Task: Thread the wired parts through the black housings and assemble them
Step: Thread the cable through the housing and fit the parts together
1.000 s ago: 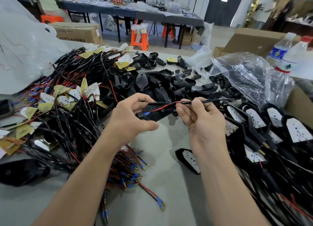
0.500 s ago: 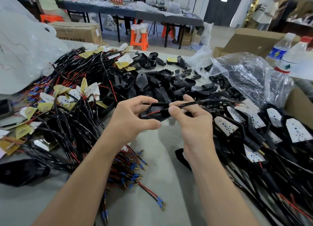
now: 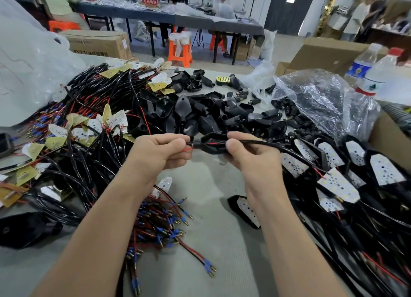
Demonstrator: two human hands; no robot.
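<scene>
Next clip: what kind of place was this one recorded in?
Most likely a small factory or assembly workshop. The worktable is heaped with black housings and wires, units with white LED boards pile up at the right, and other people work at a long table behind, near a cardboard box.

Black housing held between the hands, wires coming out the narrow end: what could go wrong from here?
1. The left hand pinches only the thin wire ends at the neck of the black housing; a hard pull might strain them, or they could slip back in.
2. The cable the right hand holds trails to an LED board lying among the finished units; it may snag there and drag them.
</scene>
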